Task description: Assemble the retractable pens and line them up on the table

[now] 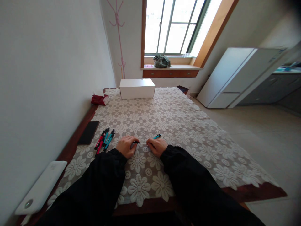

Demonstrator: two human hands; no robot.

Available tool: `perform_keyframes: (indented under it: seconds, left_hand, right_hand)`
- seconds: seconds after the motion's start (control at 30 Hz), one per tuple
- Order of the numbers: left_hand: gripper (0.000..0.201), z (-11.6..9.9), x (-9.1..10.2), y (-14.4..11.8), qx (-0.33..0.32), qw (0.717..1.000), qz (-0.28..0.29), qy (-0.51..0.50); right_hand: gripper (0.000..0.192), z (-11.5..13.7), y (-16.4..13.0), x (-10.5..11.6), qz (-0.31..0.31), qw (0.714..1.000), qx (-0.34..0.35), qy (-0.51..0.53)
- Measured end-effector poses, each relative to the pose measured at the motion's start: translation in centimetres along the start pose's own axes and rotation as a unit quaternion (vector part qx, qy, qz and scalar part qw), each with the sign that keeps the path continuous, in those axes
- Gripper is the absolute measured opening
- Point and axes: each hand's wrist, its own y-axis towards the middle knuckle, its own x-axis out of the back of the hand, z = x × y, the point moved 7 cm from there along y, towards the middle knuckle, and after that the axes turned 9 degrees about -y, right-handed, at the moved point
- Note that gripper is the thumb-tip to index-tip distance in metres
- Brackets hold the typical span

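Note:
My left hand point(127, 146) is closed on a black pen part point(135, 142) over the tablecloth. From it a thin, light rod that looks like a pen refill point(143, 143) runs across to my right hand point(157, 146), whose fingers pinch its other end. Just beyond my right hand lies a short teal and black pen piece point(157, 136). To the left of my left hand rests a loose bunch of several pens, some teal point(109, 140) and some red point(99, 142), all with black parts.
A dark phone point(88, 133) lies left of the pens. On the floral lace tablecloth point(162, 185) stand a white box point(137, 89) at the far end and a red tissue pack point(99, 99) by the wall. A white power bank point(41, 187) sits at the near left edge.

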Motion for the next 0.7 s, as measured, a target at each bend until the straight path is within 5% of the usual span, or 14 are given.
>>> perform_keyframes:
  seconds: [0.7]
  left_hand:
    - [0.016, -0.45, -0.04, 0.0, -0.029, 0.999, 0.017, -0.013]
  right_hand:
    - [0.023, 0.02, 0.07, 0.0, -0.008, 1.0, 0.008, 0.011]
